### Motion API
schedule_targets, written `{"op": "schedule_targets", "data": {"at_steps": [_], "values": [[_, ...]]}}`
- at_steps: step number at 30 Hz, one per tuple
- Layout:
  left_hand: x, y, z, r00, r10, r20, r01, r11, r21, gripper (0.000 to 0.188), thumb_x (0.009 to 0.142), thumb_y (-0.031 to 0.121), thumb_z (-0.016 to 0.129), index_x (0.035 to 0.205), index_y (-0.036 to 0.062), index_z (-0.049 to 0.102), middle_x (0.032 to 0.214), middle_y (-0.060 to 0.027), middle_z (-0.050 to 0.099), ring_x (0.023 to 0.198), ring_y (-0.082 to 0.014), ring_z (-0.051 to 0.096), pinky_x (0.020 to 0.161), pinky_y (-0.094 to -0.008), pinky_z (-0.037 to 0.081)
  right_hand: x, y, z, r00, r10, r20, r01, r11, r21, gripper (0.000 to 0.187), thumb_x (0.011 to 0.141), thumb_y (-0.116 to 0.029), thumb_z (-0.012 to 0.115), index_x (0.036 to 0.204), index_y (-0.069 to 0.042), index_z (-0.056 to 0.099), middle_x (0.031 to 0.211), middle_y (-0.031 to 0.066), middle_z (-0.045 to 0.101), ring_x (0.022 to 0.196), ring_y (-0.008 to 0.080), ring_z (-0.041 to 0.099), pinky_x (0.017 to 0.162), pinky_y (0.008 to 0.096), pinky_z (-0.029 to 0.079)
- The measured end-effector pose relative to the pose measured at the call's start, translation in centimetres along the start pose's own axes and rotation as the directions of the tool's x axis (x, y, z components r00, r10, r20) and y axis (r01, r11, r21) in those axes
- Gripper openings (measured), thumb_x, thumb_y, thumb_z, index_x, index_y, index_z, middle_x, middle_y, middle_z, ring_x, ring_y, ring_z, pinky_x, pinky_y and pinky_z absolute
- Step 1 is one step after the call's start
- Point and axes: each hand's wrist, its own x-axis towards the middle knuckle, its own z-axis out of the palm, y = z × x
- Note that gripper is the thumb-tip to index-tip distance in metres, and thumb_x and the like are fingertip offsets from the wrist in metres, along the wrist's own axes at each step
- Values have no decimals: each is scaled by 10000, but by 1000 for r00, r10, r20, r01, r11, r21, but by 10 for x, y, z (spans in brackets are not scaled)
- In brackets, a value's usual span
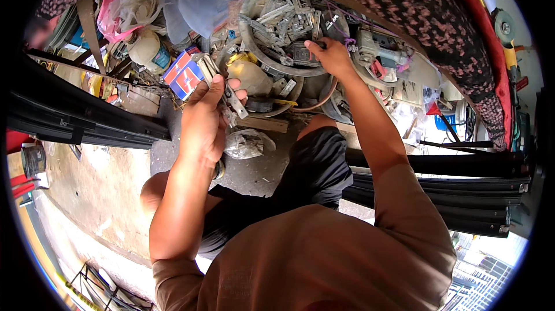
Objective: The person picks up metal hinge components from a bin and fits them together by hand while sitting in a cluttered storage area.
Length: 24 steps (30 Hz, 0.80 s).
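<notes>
Beside a cluttered basin (283, 70), left hand (207, 102) gripping metal strips (209, 69), right hand (332, 58) at dark block (303, 56), its hold hidden, cannot tell.

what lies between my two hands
In the head view, a yellowish rounded object of unclear kind, small metal pieces and the round metal-filled basin's near rim lie between the left hand and the right hand.

Downward view from head-worn fisheye

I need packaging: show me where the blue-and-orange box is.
In the head view, the box is left of centre, just left of the metal strips in the left hand.
</notes>
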Motion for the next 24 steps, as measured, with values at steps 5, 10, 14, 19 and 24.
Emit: {"op": "schedule_targets", "data": {"at_steps": [5, 10, 14, 19, 24], "values": [[-3, -1, 3, 1000, -11, 27, 10, 999, 51, 177, 1097, 201, 568, 1191, 63, 627, 1030, -81, 729, 883, -208, 728, 789, -350, 616, 8, 25, 18, 975, 221, -26, -190, 888, 419, 571, 971, -590, 683, 1019, -23, 739, 801, 35, 683, 732, 152, 644, 682, 331, 525], [-3, 0, -5, 1000, -11, 12, 11, 999, 31, 176, 1092, 202, 581, 1188, 62, 628, 1019, -83, 734, 868, -205, 731, 774, -346, 613, -7, -20, 12, 926, 243, 288, -342, 865, 369, 681, 1008, -632, 599, 1117, 34, 695, 928, 129, 756, 794, 229, 742, 734, 339, 601], [-1, 1, -5, 999, -13, 43, 12, 999, 33, 186, 1094, 206, 576, 1194, 58, 628, 1013, -80, 735, 866, -200, 730, 768, -340, 612, 37, 46, 28, 893, -279, -353, 188, 944, -271, 408, 996, -446, 644, 1065, -59, 752, 994, 181, 763, 943, 375, 733, 859, 451, 579], [-2, 2, -1, 999, -11, 31, 10, 999, 47, 185, 1092, 206, 583, 1191, 57, 631, 1009, -82, 737, 862, -201, 731, 766, -340, 612, 104, 77, 24, 847, -378, -374, 257, 907, -333, 313, 952, -343, 682, 1152, -120, 772, 1109, 201, 754, 1063, 389, 709, 925, 456, 550], [-2, 3, -3, 1000, 9, 4, -9, 1000, 15, 165, 1069, 192, 631, 1174, 65, 637, 995, -103, 746, 836, -216, 737, 743, -349, 619, 158, 73, 37, 992, 117, -54, -113, 991, 66, 419, 933, -455, 729, 1175, -116, 780, 1146, 145, 766, 1078, 317, 718, 944, 406, 528]]}}
